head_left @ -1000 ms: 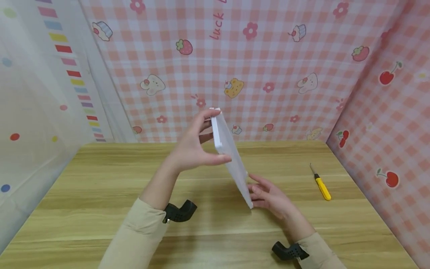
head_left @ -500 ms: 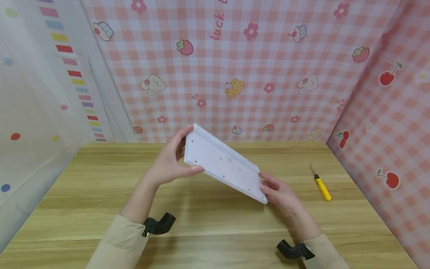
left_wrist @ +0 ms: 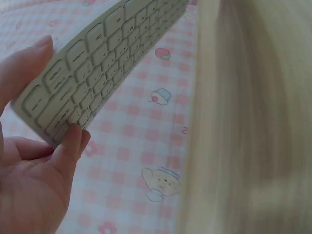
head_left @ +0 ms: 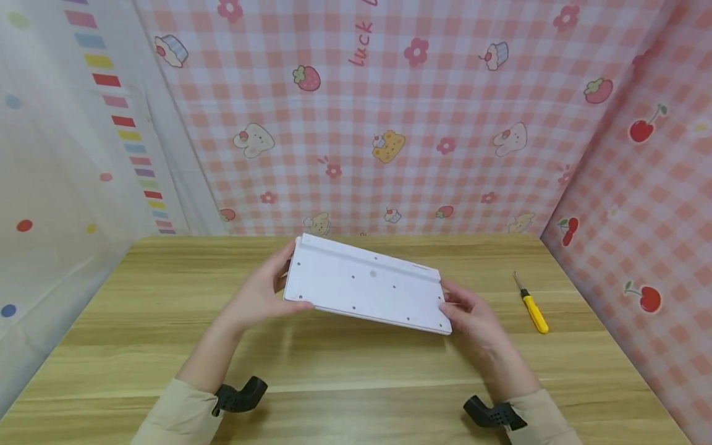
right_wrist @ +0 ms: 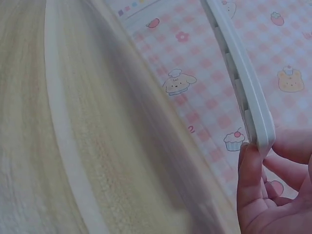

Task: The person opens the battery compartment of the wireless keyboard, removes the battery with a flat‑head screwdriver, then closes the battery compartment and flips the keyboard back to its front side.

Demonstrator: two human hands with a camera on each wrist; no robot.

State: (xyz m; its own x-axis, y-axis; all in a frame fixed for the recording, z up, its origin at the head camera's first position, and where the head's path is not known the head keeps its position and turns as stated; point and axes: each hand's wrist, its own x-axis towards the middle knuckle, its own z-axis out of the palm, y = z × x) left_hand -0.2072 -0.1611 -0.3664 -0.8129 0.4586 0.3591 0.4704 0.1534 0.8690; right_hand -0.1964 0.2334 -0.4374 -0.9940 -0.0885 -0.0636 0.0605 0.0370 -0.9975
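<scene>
A white keyboard [head_left: 369,287] is held up over the table, its underside with several small screws turned toward the head camera. Its keys face away and show in the left wrist view, where the keyboard [left_wrist: 97,58] slants upward. My left hand [head_left: 258,293] grips the left end, thumb along the near edge and fingers behind. At the other end my right hand [head_left: 473,318] pinches the lower right part, thumb on the underside. From the right wrist, the keyboard [right_wrist: 248,83] appears edge-on between thumb and fingers of the right hand [right_wrist: 278,190].
A screwdriver [head_left: 534,309] with a yellow handle lies on the wooden table [head_left: 345,395] to the right of the right hand. Behind the table hangs a pink checked cloth [head_left: 356,123], and similar cloth covers the right side.
The keyboard has turned from nearly edge-on to showing its full underside and has come down. My left hand has moved left and lower; my right hand has shifted slightly right.
</scene>
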